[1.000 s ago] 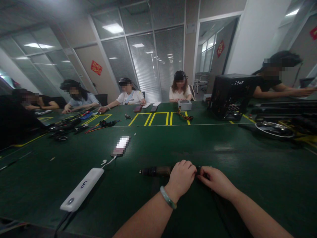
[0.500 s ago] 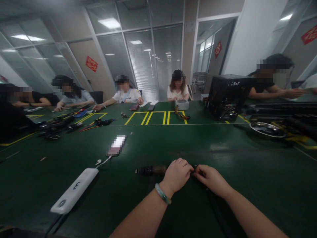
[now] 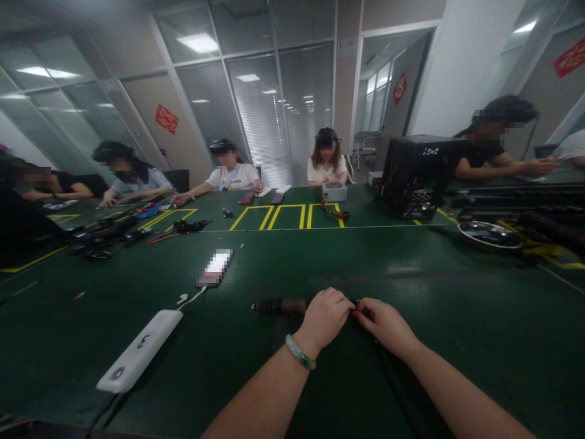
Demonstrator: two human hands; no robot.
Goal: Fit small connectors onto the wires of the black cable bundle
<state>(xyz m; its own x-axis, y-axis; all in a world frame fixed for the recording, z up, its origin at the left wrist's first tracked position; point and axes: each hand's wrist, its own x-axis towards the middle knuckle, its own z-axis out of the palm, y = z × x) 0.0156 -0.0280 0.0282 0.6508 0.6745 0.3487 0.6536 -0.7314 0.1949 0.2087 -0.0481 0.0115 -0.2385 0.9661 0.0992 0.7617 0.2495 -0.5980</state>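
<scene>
From your head camera, a slim cylindrical tool lies flat on the green tabletop in front of you, a little right of centre. Its long axis runs left to right, almost level across the view, and its small metallic tip points to your left. The visible body is a round barrel: dark, ringed and stepped near the tip, then smoother and brownish where it runs under your left hand.

That hand is curled over the barrel and clamped on it, a smooth, round, pale green bangle on its wrist. Your right hand is just beside it at the tool's far end, thumb and finger bunched close to your left fingertips; you cannot tell what they pinch. A dark, flexible cord trails from beneath your right hand towards you.

To the left lies a long white device with rounded edges, glossy plastic by its look, marked with a dark 3. A thin white cable leads from it to a flat phone, its screen bright and blurred.
</scene>
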